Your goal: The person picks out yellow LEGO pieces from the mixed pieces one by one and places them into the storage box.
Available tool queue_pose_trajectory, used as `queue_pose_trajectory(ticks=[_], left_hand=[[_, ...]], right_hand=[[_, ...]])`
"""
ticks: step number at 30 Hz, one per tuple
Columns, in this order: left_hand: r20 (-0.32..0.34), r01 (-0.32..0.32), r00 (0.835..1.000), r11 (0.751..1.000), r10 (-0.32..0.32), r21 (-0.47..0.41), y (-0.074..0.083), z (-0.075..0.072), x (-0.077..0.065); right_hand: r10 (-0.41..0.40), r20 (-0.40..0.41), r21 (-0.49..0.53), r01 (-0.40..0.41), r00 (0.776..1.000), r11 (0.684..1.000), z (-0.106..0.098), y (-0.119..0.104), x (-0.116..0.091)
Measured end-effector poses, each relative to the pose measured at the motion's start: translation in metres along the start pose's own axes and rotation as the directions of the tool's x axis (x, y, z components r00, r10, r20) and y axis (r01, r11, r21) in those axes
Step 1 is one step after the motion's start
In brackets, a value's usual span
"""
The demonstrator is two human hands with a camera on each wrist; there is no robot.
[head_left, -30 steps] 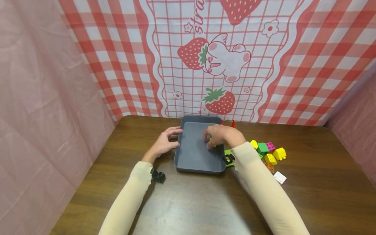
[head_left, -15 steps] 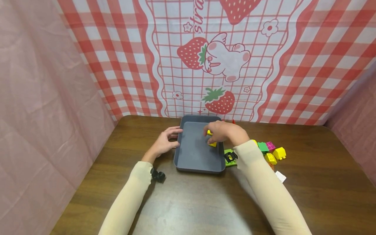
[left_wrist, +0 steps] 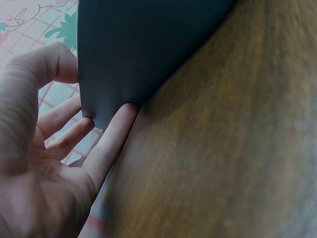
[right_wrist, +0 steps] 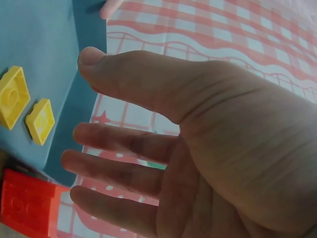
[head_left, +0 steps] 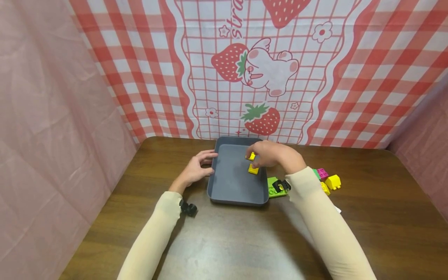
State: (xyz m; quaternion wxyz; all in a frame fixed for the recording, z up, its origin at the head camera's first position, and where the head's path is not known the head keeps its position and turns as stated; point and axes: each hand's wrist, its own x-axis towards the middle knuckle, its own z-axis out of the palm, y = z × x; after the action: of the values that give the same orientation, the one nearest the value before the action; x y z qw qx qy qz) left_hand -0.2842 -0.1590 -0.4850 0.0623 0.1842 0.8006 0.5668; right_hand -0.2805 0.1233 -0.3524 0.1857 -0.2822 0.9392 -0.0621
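A shallow dark grey tray [head_left: 229, 182] stands on the table. My left hand [head_left: 196, 169] touches its left wall, fingers extended; in the left wrist view the fingertips [left_wrist: 130, 110] meet the tray's outer side. Inside the tray, towards its right wall, lie two yellow toy bricks, a nearer one [head_left: 253, 170] and a farther one [head_left: 251, 156]. Over them is my right hand [head_left: 273, 156], which holds nothing. In the right wrist view its thumb and fingers are spread apart, clear of the yellow bricks [right_wrist: 14, 96].
Right of the tray lies a light green studded plate [head_left: 272, 181], partly hidden by the wrist camera. Farther right are a yellow brick [head_left: 333, 182], a magenta brick [head_left: 322, 173] and others behind my sleeve. A red brick [right_wrist: 29, 203] sits outside the tray. A strawberry-print curtain [head_left: 262, 116] hangs behind.
My right hand has drawn back to the right and away from the yellow bricks, which now show more fully in the tray. The left hand stays put.
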Motion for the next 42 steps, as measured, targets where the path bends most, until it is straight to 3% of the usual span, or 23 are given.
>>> queue_pose_trajectory(ticks=[16, 42], left_hand=[[-0.007, 0.007, 1.000, 1.000, -0.007, 0.007, 0.001, -0.002, -0.002], [0.006, -0.003, 1.000, 1.000, 0.003, 0.015, 0.001, -0.001, -0.002]], right_hand=[[-0.012, -0.046, 0.004, 0.012, 0.999, 1.000, 0.012, 0.025, -0.027], [0.086, -0.058, 0.105, -0.080, 0.995, 0.991, 0.024, 0.070, -0.063]])
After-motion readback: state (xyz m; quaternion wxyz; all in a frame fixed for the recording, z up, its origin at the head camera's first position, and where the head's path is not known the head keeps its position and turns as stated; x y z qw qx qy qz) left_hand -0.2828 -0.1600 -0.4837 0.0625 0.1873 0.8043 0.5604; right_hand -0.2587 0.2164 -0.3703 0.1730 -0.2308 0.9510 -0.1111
